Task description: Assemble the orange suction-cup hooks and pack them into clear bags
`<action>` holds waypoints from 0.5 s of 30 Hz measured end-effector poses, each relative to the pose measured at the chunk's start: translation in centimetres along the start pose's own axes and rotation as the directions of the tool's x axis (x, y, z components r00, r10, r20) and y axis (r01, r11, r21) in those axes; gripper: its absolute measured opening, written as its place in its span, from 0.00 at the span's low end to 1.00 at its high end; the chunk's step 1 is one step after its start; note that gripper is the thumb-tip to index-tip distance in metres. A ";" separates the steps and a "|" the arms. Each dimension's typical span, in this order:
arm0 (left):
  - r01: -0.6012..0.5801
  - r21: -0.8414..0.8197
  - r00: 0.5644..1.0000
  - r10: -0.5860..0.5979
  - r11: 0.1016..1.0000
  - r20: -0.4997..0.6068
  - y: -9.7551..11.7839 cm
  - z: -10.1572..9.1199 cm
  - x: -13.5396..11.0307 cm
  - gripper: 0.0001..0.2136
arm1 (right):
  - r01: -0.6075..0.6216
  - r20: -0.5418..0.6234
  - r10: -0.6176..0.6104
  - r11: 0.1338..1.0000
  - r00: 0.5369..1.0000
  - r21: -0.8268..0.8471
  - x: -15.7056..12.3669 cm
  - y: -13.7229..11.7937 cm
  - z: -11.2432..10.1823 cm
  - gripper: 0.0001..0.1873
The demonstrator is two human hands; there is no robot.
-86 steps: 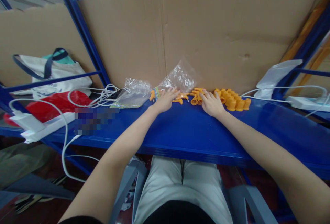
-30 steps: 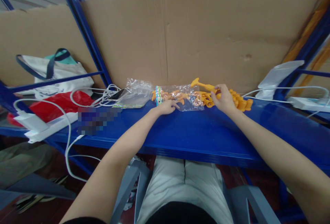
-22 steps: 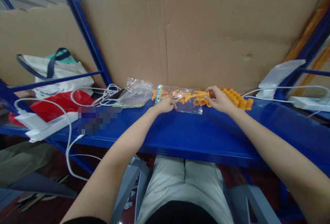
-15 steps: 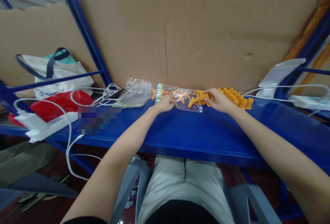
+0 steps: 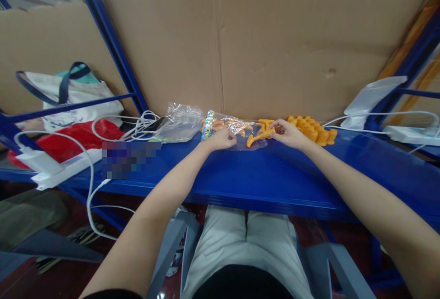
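A clear plastic bag [image 5: 237,145] with a colourful printed header strip [image 5: 207,124] lies toward the back of the blue table, with orange plastic pieces [image 5: 237,124] in it. My left hand [image 5: 222,139] is closed at the bag's near side, its fingers curled in a pinch on the film. My right hand [image 5: 290,134] pinches a branched orange plastic piece [image 5: 259,137] at the bag's right end. How much of this piece lies inside the film I cannot tell. Just behind my right hand sits a stack of orange plastic parts [image 5: 312,131].
Left of the bag lie flat clear bags [image 5: 182,124] and coiled white cables [image 5: 146,124]. A white power strip [image 5: 65,170], a red bag [image 5: 75,138] and a tote bag [image 5: 82,97] are at the left. Cardboard [image 5: 261,42] stands behind the blue table [image 5: 233,175].
My right hand has turned slightly, and the branched orange piece has shifted left and toward me. My left hand stays at the bag, its fingers curled more tightly.
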State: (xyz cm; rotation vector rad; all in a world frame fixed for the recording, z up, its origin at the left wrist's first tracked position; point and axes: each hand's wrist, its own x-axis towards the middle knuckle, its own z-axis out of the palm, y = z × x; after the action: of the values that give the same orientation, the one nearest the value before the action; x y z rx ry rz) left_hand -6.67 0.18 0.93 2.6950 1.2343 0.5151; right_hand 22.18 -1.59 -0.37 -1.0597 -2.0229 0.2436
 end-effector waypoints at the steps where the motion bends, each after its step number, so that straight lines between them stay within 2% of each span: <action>1: -0.012 0.024 1.000 0.012 1.000 -0.012 0.3 0.2 0.0 0.09 | -0.004 -0.003 0.004 1.000 1.000 0.000 0.0 0.0 0.1 0.13; 6: -0.057 -0.011 0.998 0.057 0.998 -0.012 2.0 1.6 0.3 0.08 | -0.004 -0.016 0.004 0.999 1.000 -0.050 0.0 -0.2 0.3 0.11; 10: 0.014 -0.028 1.000 -0.013 1.000 0.027 3.1 2.6 0.8 0.09 | -0.013 -0.038 0.012 0.999 0.999 -0.046 0.1 -0.4 -0.1 0.10; 15: 0.135 0.047 0.985 -0.139 0.990 0.102 3.8 2.6 2.4 0.15 | -0.043 -0.117 0.036 0.998 0.993 -0.056 0.2 -0.4 -0.9 0.09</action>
State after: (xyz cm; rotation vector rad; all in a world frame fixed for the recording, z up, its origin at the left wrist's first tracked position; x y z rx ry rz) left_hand -1.58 -0.47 0.06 2.6068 1.4019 0.3303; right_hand 22.56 -1.81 0.51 -1.1250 -1.9172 0.1409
